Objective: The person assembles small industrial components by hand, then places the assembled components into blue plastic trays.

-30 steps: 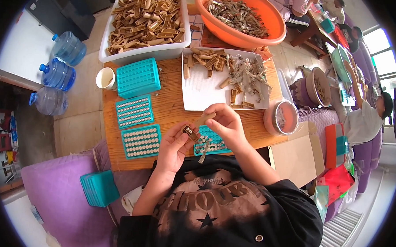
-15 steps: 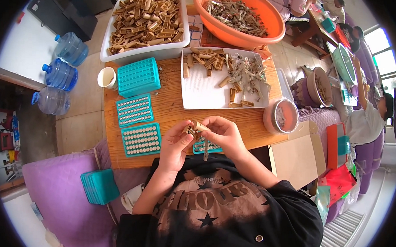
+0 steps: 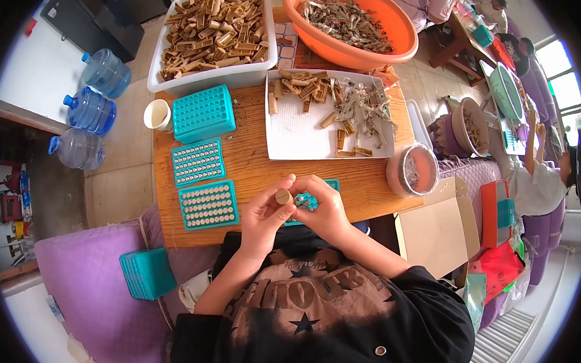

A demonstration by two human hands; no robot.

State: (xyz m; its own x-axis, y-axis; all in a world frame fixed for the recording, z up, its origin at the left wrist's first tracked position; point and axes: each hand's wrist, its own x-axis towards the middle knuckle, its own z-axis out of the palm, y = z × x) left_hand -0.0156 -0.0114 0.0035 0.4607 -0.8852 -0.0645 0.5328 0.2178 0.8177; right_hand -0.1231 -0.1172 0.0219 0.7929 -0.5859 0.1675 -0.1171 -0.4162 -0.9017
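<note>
My left hand [image 3: 263, 216] is closed on a short tan tube [image 3: 283, 197], its round end turned up between thumb and fingers. Close beside it, my right hand [image 3: 325, 211] has its fingers curled and thumb bent in; small shiny bits show near the thumb, too small to name. Beneath my hands lies a teal tray [image 3: 333, 183], mostly covered by them. A white box lid [image 3: 295, 139] in front holds tan half-tube pieces [image 3: 306, 87] and a tangle of clear-wrapped metal parts [image 3: 365, 107].
Two filled teal trays [image 3: 197, 162] [image 3: 208, 205] lie at left, below a teal tray stack [image 3: 203, 114] and a cup [image 3: 157, 114]. Farther off stand a white bin [image 3: 163, 83] of tan pieces and an orange basin [image 3: 395, 47]. A round tub [image 3: 412, 170] sits at right.
The tan tube has passed from between both hands into my left hand, its end now up. The dangling clear strip no longer shows. My right hand has shifted slightly, uncovering more teal tray.
</note>
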